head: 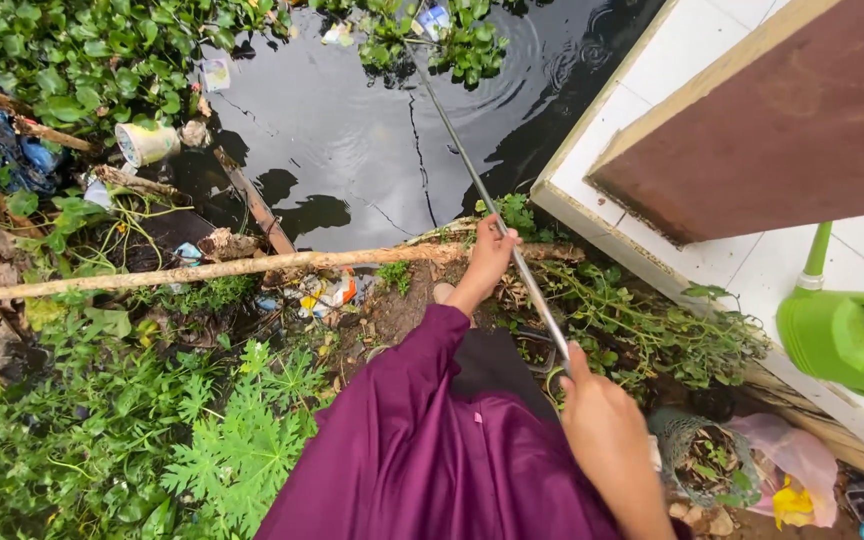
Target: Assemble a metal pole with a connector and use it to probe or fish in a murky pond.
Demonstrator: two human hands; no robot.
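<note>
A long thin grey pole (457,150) runs from my hands out over dark water (352,140) toward floating green plants (452,45). My left hand (488,258), on a purple sleeve (422,430), grips the pole farther along. My right hand (602,425) grips its near end, close to my body. The pole's far tip is lost among the plants and floating litter.
A bamboo stick (202,270) lies across the muddy bank. A plastic cup (145,143) and other litter float at left. A white tiled ledge (652,60) with a brown board (782,120) stands at right, a green jug (847,335) on it. Leafy weeds (232,450) cover the near bank.
</note>
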